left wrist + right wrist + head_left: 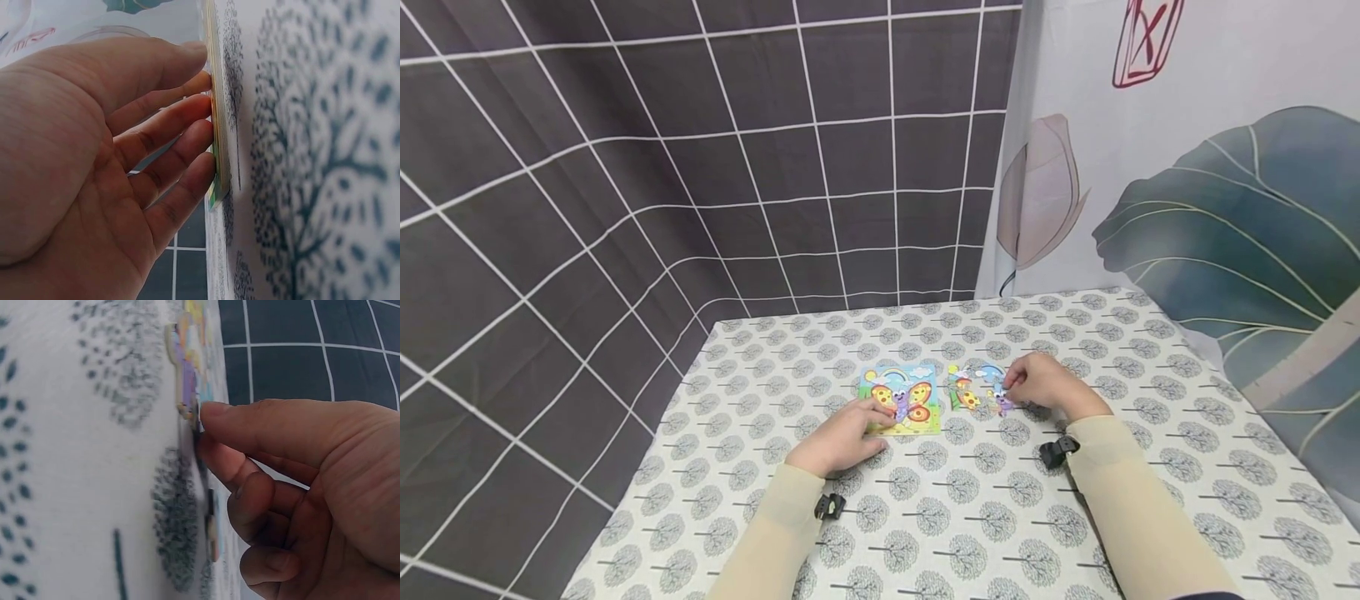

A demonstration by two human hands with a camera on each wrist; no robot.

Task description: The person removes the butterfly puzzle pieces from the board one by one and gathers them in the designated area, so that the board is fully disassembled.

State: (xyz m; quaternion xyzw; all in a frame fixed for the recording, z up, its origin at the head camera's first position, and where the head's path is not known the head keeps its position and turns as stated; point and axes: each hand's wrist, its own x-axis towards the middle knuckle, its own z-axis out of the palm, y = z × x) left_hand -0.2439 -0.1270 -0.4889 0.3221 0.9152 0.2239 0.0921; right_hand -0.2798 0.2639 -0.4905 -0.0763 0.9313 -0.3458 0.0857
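A square butterfly picture board (pixel 927 421) lies flat on the patterned cloth. My left hand (pixel 846 433) rests its spread fingertips on the board's left side; in the left wrist view, the thumb and fingers meet the upper face of its layered edge (pixel 219 150). To the right lie loose-fitted jigsaw pieces (pixel 964 396) with yellow, red, purple and blue parts of a similar picture. At their right edge, my right hand (pixel 1051 387) pinches a jigsaw piece between thumb and forefinger, mostly hidden by the fingertips. Beside the thumb is a purple piece (pixel 188 387); the other fingers curl inward.
A cloth with grey tree prints (pixel 966 550) covers the table. Behind and to the left hangs a dark curtain with a white grid (pixel 775 167); a pale leaf-printed curtain (pixel 1240 67) hangs on the right. Black wrist cameras (pixel 1060 452) sit on both sleeves.
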